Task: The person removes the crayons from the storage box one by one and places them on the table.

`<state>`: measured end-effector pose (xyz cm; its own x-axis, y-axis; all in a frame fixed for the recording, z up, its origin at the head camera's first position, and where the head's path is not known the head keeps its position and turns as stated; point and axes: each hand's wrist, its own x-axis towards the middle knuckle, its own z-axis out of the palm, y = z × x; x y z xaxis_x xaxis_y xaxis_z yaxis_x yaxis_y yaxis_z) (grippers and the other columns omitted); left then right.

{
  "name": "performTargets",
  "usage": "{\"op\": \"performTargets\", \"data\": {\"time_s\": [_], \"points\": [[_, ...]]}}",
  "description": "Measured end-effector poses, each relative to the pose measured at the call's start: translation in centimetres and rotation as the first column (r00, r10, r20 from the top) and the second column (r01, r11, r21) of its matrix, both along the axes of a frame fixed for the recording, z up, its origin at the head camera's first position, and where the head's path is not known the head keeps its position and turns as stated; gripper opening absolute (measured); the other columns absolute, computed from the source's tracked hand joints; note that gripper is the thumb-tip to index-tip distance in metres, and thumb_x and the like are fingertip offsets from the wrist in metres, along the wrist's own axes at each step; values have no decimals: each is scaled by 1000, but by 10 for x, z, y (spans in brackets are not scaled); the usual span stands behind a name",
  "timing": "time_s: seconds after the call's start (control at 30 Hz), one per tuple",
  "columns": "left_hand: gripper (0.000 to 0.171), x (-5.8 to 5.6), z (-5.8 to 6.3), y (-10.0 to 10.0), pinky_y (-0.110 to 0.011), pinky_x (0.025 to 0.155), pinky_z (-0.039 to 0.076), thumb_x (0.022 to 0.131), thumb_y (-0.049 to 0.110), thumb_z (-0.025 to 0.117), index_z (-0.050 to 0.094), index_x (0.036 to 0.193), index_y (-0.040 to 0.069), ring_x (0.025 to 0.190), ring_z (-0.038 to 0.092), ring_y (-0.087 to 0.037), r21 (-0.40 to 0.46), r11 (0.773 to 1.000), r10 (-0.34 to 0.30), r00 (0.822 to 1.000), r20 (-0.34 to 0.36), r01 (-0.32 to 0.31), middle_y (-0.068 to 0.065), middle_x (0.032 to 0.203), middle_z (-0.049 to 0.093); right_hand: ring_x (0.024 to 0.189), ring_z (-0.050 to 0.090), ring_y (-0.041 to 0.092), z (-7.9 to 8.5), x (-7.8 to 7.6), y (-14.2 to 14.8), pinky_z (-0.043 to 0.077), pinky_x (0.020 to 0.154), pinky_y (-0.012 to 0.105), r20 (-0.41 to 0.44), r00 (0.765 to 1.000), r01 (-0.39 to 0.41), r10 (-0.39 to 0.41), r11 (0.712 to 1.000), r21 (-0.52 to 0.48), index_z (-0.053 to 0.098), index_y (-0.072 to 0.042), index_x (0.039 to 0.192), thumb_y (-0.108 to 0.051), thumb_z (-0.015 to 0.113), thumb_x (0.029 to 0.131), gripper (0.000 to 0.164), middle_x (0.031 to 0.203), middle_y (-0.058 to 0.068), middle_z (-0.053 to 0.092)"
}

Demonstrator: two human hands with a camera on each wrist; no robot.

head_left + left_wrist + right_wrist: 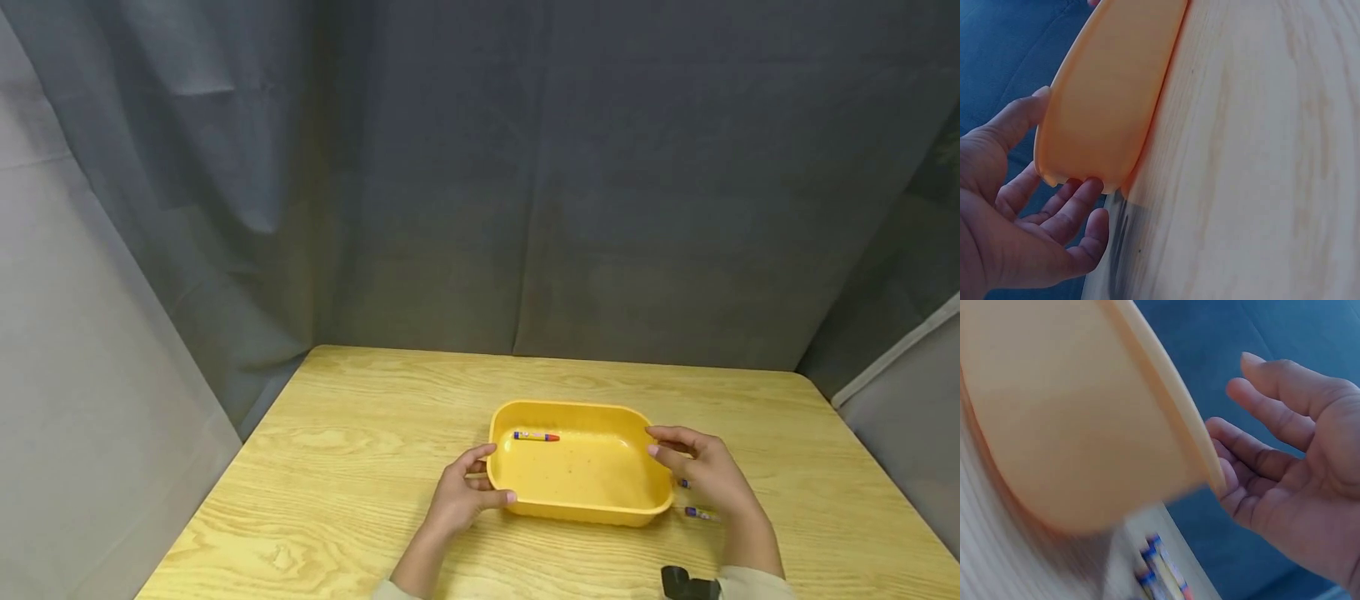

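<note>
A yellow plastic basin (592,504) sits on the wooden table, its long sides running left to right. Inside it, near the far left, lies one crayon (534,436) with a red tip. My left hand (461,493) holds the basin's left end, thumb at the rim and fingertips against the outer wall. At the right end is my right hand (708,471); in the right wrist view its lower fingers touch the rim (1200,434), while thumb and forefinger stand apart from it. Several crayons (1163,569) lie on the table beside the basin, partly hidden under the right hand in the head view.
The wood-grain table (337,450) reaches back to a dark grey curtain (525,192). Pale cloth (97,333) hangs at the left side. A black strap piece (686,583) sits at the right sleeve.
</note>
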<state>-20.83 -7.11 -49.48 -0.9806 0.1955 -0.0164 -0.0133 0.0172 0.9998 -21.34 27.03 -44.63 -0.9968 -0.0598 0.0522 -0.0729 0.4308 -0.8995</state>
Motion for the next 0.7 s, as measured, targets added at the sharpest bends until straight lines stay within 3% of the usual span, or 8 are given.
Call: {"op": "performTargets", "data": {"time_s": [0.13, 0.2, 0.43, 0.57, 0.7], "points": [[78, 1, -1, -1, -34, 73, 54, 66, -1, 82, 43, 134, -2, 88, 60, -28, 8, 1000, -12, 1000, -3, 12, -27, 110, 49, 84, 56, 14, 0, -12, -16, 50, 69, 28, -20, 999, -47, 47, 999, -5, 55, -1, 127, -33, 63, 89, 50, 122, 20, 54], [78, 2, -1, -1, -34, 73, 54, 66, -2, 81, 43, 134, -2, 88, 60, -29, 11, 1000, -18, 1000, -11, 18, -27, 110, 48, 99, 54, 20, 0, -18, -24, 48, 82, 31, -32, 997, -71, 71, 997, 0, 54, 0, 127, -33, 64, 89, 51, 123, 20, 54], [78, 3, 1, 0, -33, 73, 54, 66, -2, 81, 43, 134, -1, 92, 60, -33, 20, 1000, -15, 1000, -3, 15, -25, 110, 48, 96, 56, 26, -5, -45, -55, 46, 86, 42, -10, 992, -126, 125, 990, -66, 53, 4, 126, -24, 64, 90, 47, 124, 24, 51], [79, 1, 1, 0, -33, 73, 54, 66, -3, 81, 43, 135, 1, 94, 58, -37, 27, 1000, -9, 1000, 4, 9, -23, 111, 49, 97, 54, 28, -14, -57, -73, 43, 88, 51, 50, 992, -113, 119, 988, -108, 55, 3, 125, -23, 65, 89, 45, 117, 19, 56], [78, 0, 0, 0, -34, 75, 54, 65, -7, 80, 43, 134, 0, 96, 57, -41, 48, 999, -24, 1000, 14, 23, -22, 109, 50, 103, 54, 33, -24, -64, -91, 43, 88, 53, 110, 990, -71, 84, 991, -117, 58, 2, 122, -24, 66, 88, 43, 109, 14, 62]]}}
